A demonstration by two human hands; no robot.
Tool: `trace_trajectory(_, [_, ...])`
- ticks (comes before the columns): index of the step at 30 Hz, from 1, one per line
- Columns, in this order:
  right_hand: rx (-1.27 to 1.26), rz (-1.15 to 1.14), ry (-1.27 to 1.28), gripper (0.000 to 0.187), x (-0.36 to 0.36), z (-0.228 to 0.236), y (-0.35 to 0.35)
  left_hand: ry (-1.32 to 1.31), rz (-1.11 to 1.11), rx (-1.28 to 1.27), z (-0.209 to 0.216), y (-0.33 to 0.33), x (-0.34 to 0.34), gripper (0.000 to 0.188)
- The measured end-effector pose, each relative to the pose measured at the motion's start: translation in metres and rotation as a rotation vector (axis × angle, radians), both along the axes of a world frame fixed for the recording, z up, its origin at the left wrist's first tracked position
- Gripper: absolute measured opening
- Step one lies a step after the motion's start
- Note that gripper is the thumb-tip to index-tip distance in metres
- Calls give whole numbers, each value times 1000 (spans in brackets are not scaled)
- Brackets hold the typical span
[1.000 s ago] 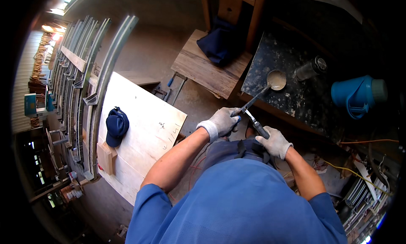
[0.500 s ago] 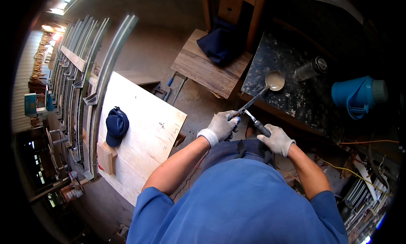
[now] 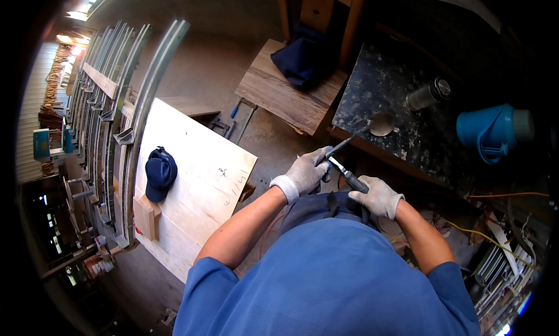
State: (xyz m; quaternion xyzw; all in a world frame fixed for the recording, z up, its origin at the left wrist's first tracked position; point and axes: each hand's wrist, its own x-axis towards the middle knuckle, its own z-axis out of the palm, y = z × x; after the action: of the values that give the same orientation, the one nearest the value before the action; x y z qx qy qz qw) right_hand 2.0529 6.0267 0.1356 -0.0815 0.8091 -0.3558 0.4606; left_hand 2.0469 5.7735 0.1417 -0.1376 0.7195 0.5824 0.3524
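Note:
My left hand [image 3: 304, 174], in a grey knit glove, grips the thin handle of a metal ladle [image 3: 381, 124]. The ladle's round bowl lies at the near edge of a dark speckled tabletop [image 3: 372, 85]. My right hand [image 3: 379, 197], also gloved, is closed on the dark handle of a slim hand tool [image 3: 348, 176]. The tool's tip meets the ladle handle just beside my left fingers. Both hands are close together in front of my blue shirt.
A blue jug [image 3: 494, 130] and a metal canister [image 3: 428, 94] stand on the dark tabletop. Behind it are a wooden bench [image 3: 273, 97] with a dark blue bag [image 3: 303, 61], a pale board [image 3: 192, 184] with a blue cap [image 3: 159, 173], curved metal rails [image 3: 142, 97] at left, and cables [image 3: 489, 237] at right.
The ladle's bowl has come down slightly toward the table edge and its visible handle looks shorter. Both hands have shifted a little lower and stay on the ladle and the tool.

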Motion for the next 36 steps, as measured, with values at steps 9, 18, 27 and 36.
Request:
trace_trajectory(9, [-24,-60,-73,31,-4,3,3,-57,-104,-80,10,-2,-3,43])
trace_trajectory(18, [1,31,-96,34,-7,5,-1,165,-262,-486,11,-4,15,42])
trace_trajectory(27, [-84,79,-205,40,-6,-3,10,-181,82,88,-1,-14,11,40])
trace_trajectory(36, [-304,-97,-445,31,-4,-15,15,-156,21,134,1,-17,9,46])
